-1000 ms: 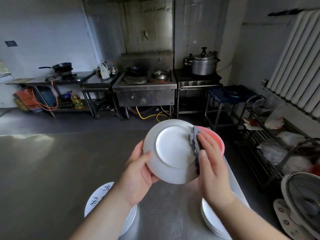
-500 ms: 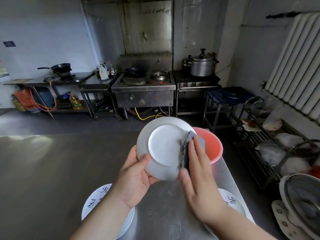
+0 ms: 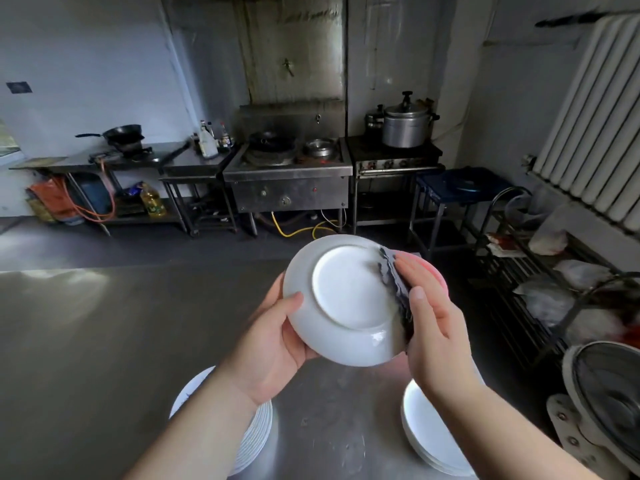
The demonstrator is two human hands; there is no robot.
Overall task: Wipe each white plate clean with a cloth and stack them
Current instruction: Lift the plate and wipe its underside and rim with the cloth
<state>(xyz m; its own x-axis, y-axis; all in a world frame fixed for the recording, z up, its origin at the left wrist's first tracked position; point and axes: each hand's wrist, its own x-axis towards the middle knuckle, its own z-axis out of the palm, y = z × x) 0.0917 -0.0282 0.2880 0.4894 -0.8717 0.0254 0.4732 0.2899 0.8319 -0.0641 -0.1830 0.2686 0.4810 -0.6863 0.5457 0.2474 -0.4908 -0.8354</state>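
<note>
Cloth (image 3: 394, 292) has slid back up the plate (image 3: 346, 299) underside since 0.5 s ago: mid-wipe, not stacking yet. Left hand (image 3: 273, 341) grip curled on rim; right hand (image 3: 429, 327) presses cloth flat, above counter (image 3: 104, 341).

white plate (image 3: 346, 296); dark grey cloth (image 3: 398, 289); pink basin (image 3: 437, 273).

Plate (image 3: 346, 299) held above table (image 3: 104, 341), stacks (image 3: 256, 434) left and right below
</note>
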